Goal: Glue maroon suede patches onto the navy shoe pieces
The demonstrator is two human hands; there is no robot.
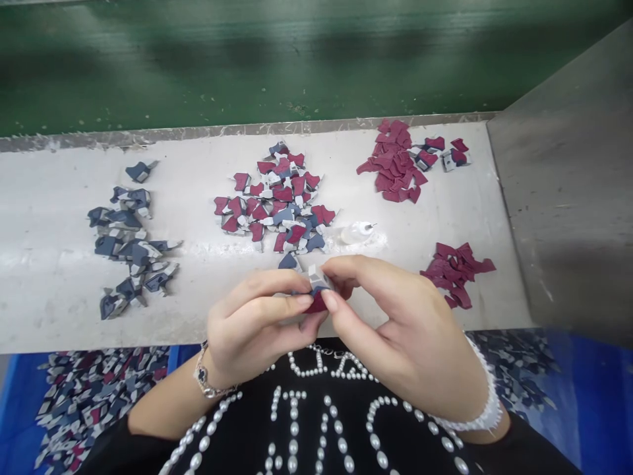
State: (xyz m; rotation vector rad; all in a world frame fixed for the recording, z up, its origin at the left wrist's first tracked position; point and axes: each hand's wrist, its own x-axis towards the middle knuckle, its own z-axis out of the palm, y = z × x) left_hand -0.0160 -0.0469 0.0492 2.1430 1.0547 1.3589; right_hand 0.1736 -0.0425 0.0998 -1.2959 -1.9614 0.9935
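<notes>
White desk (192, 165) spans the middle of the frame. Right hand (405, 323) and left hand (252, 323) meet at lower centre. Mixed pile (284, 192) at centre, blue-grey pile (133, 251) at left and red pieces (393, 161) at upper right lie apart, probably for easy reach. Smallest, both hands' fingers pinch a red-and-grey part (316, 285), seemingly to steady it; its underside is hidden.

Your pale table (192, 171) lay softly lit | a green surface (306, 79) stretched beyond it | a grey panel (568, 178) stood to your right
</notes>
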